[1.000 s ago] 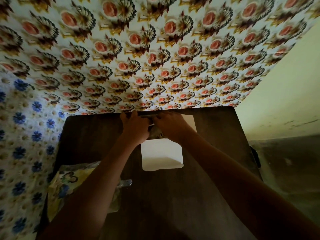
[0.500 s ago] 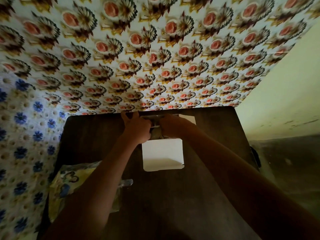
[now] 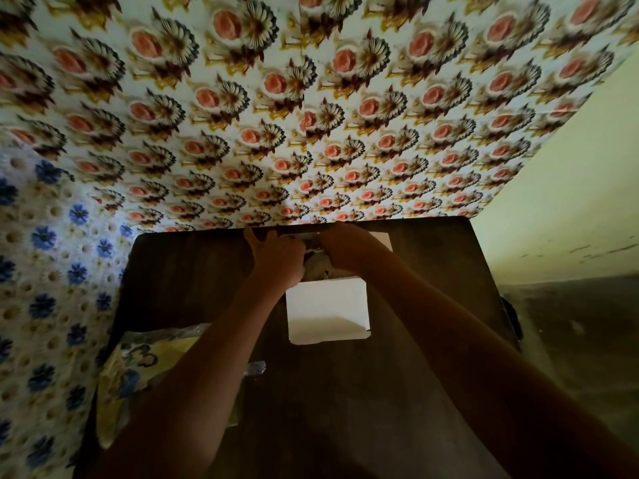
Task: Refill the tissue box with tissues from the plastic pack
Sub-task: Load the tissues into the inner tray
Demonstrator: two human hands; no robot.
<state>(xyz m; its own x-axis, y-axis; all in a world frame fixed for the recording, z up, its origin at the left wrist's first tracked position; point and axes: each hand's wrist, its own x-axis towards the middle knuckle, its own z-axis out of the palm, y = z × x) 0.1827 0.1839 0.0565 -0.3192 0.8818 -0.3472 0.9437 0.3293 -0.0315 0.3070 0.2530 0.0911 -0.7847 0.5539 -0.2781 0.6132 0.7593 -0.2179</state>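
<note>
A white tissue box (image 3: 327, 307) lies on the dark table (image 3: 345, 392), its open white flap pointing toward me. At its far end my left hand (image 3: 276, 259) and my right hand (image 3: 345, 248) meet, both closed on the box's far part, where something grey and crumpled shows between them. What exactly the fingers pinch is hidden. A second white flap (image 3: 380, 238) sticks out behind my right hand. The yellow plastic tissue pack (image 3: 138, 371) lies at the table's near left, partly under my left forearm.
Flowered wallpaper (image 3: 311, 115) rises straight behind the table's far edge. A blue-flowered wall covers the left side. A plain pale wall (image 3: 570, 202) and a dim floor lie to the right. A dark object (image 3: 511, 316) hangs at the table's right edge.
Both hands have stayed at the box's far end, shifting slightly; my right hand has moved a little farther over the box, uncovering more of the rear white flap.
</note>
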